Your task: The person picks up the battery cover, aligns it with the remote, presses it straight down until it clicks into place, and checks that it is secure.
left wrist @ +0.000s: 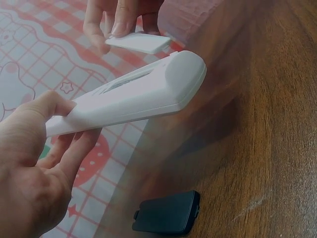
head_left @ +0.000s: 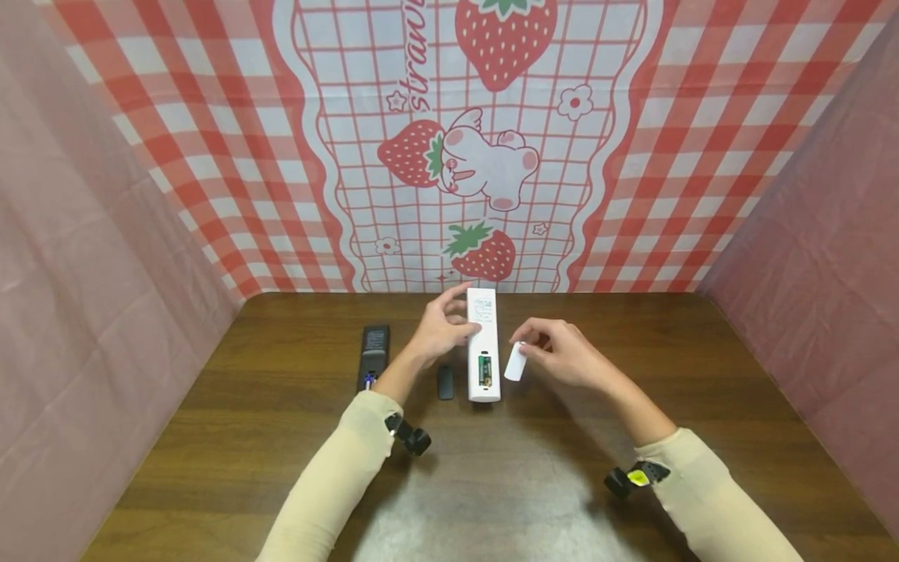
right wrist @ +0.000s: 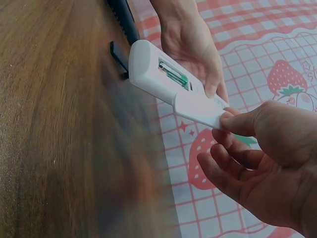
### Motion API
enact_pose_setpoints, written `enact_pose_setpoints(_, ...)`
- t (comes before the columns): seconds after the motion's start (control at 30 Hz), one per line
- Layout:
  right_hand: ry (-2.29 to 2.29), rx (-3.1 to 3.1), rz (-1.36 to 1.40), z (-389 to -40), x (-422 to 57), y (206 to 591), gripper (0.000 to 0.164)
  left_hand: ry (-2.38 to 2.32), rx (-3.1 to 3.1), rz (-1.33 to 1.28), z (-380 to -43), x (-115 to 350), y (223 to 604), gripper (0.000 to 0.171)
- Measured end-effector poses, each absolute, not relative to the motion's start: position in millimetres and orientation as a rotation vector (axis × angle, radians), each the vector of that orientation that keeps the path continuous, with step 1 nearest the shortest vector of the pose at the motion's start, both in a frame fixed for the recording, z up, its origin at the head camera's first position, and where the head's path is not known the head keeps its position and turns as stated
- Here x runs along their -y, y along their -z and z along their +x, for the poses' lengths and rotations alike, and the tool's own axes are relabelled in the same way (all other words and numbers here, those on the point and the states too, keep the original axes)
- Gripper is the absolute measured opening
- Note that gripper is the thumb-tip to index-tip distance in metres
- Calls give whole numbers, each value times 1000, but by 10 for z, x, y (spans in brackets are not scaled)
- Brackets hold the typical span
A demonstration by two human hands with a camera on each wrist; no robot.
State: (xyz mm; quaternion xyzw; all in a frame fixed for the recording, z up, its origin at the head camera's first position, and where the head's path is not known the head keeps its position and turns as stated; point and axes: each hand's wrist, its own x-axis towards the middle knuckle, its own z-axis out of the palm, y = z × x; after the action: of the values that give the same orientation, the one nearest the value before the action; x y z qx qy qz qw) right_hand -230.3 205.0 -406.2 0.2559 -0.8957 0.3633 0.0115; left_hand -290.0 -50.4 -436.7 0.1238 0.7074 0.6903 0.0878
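Note:
My left hand (head_left: 442, 328) grips a white remote control (head_left: 483, 336) around its upper part, thumb on the back face and fingers beneath. The remote's back faces up, with its battery compartment uncovered and green batteries (right wrist: 173, 74) lying inside. My right hand (head_left: 565, 351) pinches a white battery cover (head_left: 516, 362) between thumb and fingers, just to the right of the remote. In the left wrist view the cover (left wrist: 139, 42) is held beyond the remote's compartment end. Below the left hand, a dark battery cover (left wrist: 167, 213) lies on the table.
A black remote (head_left: 374, 351) lies left of my left hand, its compartment uncovered with a blue battery (head_left: 369, 380) showing; the left forearm hides its lower end. Behind the wooden table (head_left: 492, 484) hangs a strawberry-patterned cloth (head_left: 492, 156). Pink curtains (head_left: 808, 195) stand at both sides.

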Motion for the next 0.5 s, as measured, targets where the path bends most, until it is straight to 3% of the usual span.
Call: enact_pose_setpoints(0.5,-1191,2781,813,-2306,-1979,4064,10,-2062,-2091,374,-2896,490,4360,91)
